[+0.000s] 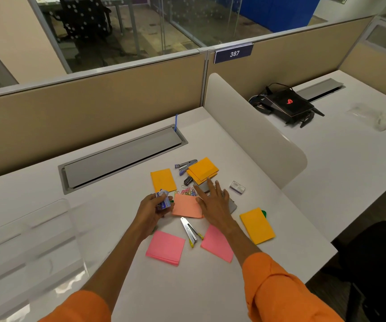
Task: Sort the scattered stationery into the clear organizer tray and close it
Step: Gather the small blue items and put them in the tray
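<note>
The left hand (154, 206) is curled round a few small printed boxes (163, 200), which are held just above the table (108, 228). They are judged to be collected in one hand so that a single trip to the tray is needed. The right hand (215, 203) is spread flat with straight fingers and grips nothing. It is positioned over a grey item (233, 205) and the edge of a salmon pad (185, 206), probably to reach the next piece. Whether the palm touches either cannot be told.

The tray (24, 240) is located at the left of the table, well apart from the stationery. This placement is judged to leave the sorting area free.

The stationery is scattered around the hands:
- orange pads (163, 180), one of them a stack beyond the right hand;
- pink pads (165, 247) nearest the person;
- staplers (190, 231), one near and one far;
- coloured clips (188, 191) in a loose heap;
- a single box (237, 187) to the right.

The tray is clear and blurred, so its compartments, lid and contents cannot be made out, and its near edge is cut off. The grey item is largely covered by the right hand. A green object (265, 214) is mostly hidden behind the right orange pad. A small black item (187, 181) beside the clips cannot be identified. The print on the boxes is unreadable.
</note>
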The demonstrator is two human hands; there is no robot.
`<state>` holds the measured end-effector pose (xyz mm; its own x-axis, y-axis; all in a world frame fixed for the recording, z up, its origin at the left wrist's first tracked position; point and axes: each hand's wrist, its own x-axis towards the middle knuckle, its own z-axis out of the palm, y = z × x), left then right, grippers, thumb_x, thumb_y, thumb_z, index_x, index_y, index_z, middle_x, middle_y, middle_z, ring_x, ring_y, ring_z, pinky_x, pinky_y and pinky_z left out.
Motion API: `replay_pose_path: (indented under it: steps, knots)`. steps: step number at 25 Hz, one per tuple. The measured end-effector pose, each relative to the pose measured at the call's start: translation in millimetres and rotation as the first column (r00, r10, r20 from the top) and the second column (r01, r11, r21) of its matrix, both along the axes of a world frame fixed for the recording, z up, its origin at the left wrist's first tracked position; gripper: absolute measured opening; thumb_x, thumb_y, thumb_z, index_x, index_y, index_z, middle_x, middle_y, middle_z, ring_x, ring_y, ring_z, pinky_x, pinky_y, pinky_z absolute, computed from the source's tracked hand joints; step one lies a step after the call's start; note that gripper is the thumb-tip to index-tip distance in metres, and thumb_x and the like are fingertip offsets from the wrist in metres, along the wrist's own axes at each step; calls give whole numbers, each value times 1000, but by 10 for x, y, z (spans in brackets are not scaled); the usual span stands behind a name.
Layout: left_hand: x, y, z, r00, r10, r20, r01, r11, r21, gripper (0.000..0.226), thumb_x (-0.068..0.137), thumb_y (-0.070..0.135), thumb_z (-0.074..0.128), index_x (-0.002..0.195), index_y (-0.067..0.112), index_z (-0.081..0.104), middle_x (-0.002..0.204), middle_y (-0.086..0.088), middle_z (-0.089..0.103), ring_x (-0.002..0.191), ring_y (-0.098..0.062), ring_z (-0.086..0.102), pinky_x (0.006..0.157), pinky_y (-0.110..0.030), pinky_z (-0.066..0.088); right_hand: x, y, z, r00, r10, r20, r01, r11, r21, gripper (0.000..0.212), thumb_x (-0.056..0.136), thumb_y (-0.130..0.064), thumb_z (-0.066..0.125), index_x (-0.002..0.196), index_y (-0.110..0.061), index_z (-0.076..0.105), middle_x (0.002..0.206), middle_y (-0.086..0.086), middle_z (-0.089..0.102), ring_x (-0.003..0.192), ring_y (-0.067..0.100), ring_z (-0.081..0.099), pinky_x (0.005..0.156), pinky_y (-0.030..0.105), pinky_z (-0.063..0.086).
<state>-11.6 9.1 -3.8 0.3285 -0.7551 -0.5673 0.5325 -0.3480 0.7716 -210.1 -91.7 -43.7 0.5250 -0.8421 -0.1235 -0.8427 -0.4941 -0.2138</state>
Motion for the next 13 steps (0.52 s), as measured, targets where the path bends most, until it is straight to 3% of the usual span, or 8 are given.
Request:
replay_pose_path:
  steps: [2, 5, 9, 13]
  knots:
    - [50, 15, -14, 1000, 7, 3, -8, 1000, 13, 32, 96, 14, 55, 123, -2, 53, 119, -23, 63, 101, -34, 65, 91, -44, 52, 106, -117, 6, 998, 37, -54, -36, 999, 28, 60, 92, -58, 7, 147, -43, 21, 161, 10, 4, 147, 38, 7, 112, 60, 14]
    - [116, 48, -17, 999, 36, -26, -37, 999, -3, 31, 96, 13, 54, 124, -1, 52, 122, -22, 61, 113, -36, 61, 80, -35, 60, 175, -263, 10, 993, 3, -122, 4, 998, 57, 56, 97, -58, 22, 150, -40, 14, 162, 9, -3, 148, 36, 1, 113, 62, 7]
    - [173, 47, -50, 997, 64, -47, -64, 998, -10, 35, 97, 12, 53, 129, -3, 49, 124, -23, 60, 117, -37, 58, 75, -32, 61, 82, -400, 22, 994, -77, -77, 85, 992, 98, 60, 96, -58, 28, 150, -36, 16, 162, 7, -3, 148, 32, 1, 113, 62, 8]
    - [98, 10, -37, 999, 31, -40, -31, 1000, 3, 23, 97, 13, 53, 118, 3, 55, 120, -21, 62, 109, -34, 63, 81, -35, 59, -106, -489, 74, 996, -87, 21, 85, 992, 97, 59, 96, -57, 34, 149, -37, 20, 161, 8, 10, 146, 32, 14, 112, 57, 15]
